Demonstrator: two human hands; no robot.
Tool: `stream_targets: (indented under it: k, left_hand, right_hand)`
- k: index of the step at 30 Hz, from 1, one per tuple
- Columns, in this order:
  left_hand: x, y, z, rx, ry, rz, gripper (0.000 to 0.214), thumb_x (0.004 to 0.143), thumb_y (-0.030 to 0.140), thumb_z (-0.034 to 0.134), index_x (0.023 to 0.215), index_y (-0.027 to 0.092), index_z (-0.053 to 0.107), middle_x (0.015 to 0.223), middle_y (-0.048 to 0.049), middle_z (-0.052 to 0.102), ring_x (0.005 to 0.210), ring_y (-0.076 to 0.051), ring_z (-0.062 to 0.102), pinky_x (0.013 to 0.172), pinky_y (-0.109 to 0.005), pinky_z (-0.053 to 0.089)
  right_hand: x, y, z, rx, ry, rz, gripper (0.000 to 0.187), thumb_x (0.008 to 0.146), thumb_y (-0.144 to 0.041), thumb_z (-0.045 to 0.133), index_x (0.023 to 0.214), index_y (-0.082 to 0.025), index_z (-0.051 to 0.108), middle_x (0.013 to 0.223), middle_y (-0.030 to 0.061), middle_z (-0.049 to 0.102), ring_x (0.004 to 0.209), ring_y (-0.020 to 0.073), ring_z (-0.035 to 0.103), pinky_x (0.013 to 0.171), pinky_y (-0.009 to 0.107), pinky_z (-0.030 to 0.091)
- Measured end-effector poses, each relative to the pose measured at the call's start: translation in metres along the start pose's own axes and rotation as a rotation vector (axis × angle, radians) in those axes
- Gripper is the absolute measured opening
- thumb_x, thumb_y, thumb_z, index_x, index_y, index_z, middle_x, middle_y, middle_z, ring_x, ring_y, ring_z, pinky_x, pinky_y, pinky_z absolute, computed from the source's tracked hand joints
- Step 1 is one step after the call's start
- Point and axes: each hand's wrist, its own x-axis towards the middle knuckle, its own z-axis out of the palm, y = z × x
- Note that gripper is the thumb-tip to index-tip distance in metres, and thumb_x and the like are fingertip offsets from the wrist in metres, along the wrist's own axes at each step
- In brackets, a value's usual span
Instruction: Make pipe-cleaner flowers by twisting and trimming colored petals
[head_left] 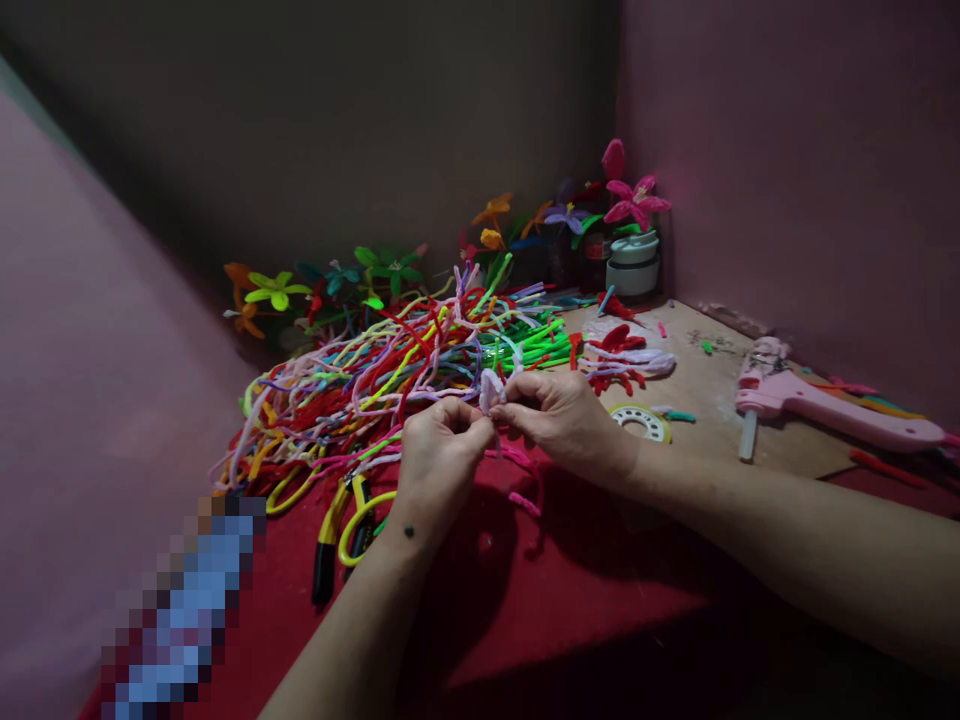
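Between my hands is a small pale lilac pipe cleaner flower piece [492, 389], with a looped, petal-like top standing upward. My left hand [447, 445] pinches its lower end between thumb and forefinger. From the other side my right hand [551, 410] grips it by the base, thumb against finger. The fingertips nearly meet and hide the lower part. Just behind lies a big heap of many-coloured pipe cleaners [360, 375]. Pink pipe cleaner pieces [525, 502] rest on the red surface below the hands.
Pliers with yellow and black handles [326, 545] lie left of my left hand. Right of my right forearm are a tape roll [654, 425], a pink glue gun [847, 408] and a brown board [697, 350]. Finished pipe cleaner flowers [637, 203] stand along the back wall.
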Motion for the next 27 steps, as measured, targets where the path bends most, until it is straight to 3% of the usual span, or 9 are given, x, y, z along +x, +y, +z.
stream_targets:
  k: [6, 12, 20, 27]
  left_hand:
    - [0.0008, -0.0041, 0.0019, 0.012, -0.035, 0.035, 0.015, 0.063, 0.027, 0.061, 0.056, 0.015, 0.057, 0.047, 0.0041, 0.050, 0.043, -0.006, 0.037, 0.045, -0.020, 0.030]
    - [0.0011, 0.0003, -0.0018, -0.016, -0.042, 0.004, 0.019, 0.064, 0.030, 0.061, 0.054, 0.015, 0.054, 0.044, 0.0053, 0.046, 0.040, -0.005, 0.034, 0.043, -0.020, 0.028]
    - [0.0021, -0.0071, 0.0051, -0.006, -0.057, 0.017, 0.020, 0.066, 0.032, 0.060, 0.060, 0.013, 0.058, 0.053, 0.0022, 0.053, 0.049, -0.007, 0.040, 0.049, -0.020, 0.033]
    - [-0.0005, -0.0004, 0.0028, 0.047, -0.031, 0.038, 0.016, 0.065, 0.028, 0.060, 0.061, 0.013, 0.061, 0.055, 0.0012, 0.056, 0.053, -0.010, 0.046, 0.052, -0.021, 0.036]
  right_hand:
    - [0.0066, 0.0013, -0.0027, 0.300, -0.117, 0.281, 0.015, 0.069, -0.022, 0.061, 0.058, -0.013, 0.055, 0.046, -0.0025, 0.052, 0.040, 0.0067, 0.046, 0.039, 0.019, 0.035]
    - [0.0060, -0.0034, -0.0023, 0.464, -0.036, 0.277, 0.017, 0.071, -0.029, 0.059, 0.063, -0.014, 0.055, 0.050, -0.0008, 0.056, 0.040, 0.0083, 0.050, 0.040, 0.021, 0.042]
    - [0.0056, 0.0000, -0.0018, 0.318, -0.026, 0.257, 0.017, 0.072, -0.021, 0.056, 0.057, -0.013, 0.055, 0.046, -0.0018, 0.053, 0.039, 0.0062, 0.046, 0.041, 0.019, 0.037]
    - [0.0097, 0.0045, -0.0048, 0.347, -0.086, 0.369, 0.015, 0.069, -0.020, 0.059, 0.056, -0.013, 0.056, 0.044, -0.0018, 0.051, 0.039, 0.0064, 0.045, 0.039, 0.019, 0.034]
